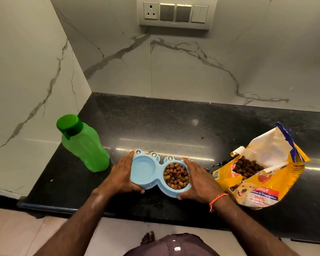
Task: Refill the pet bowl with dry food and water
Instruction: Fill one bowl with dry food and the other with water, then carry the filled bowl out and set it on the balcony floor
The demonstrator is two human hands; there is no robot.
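Fingers of the left hand (pixel 121 175) curl round the outer wall of the water side of the pale blue, frog-shaped plastic double pet bowl (pixel 158 174), thumb at its near rim, while the right hand (pixel 199 182) clasps the food side the same way, fingertips at the far rim and thumb at the near one; holding both ends likely keeps the bowl level so the water does not slop. The bowl sits close to the front edge of the black speckled stone counter (pixel 174 122), roughly midway along it. Its left well looks to hold clear water, glossy and faint; the right well is heaped with brown, cube-like dry kibble (pixel 176 175), so both fills appear done. A translucent green plastic bottle (pixel 83 145) with a closed flip cap stands toward the counter's left end near the marble-patterned wall, just beside the left hand. The torn-open yellow foil-lined food bag (pixel 262 172) lies slumped toward the right end, its mouth facing the bowl, kibble showing inside. Small dark spots, which may be crumbs or droplets, dot the counter between bag and bowl.
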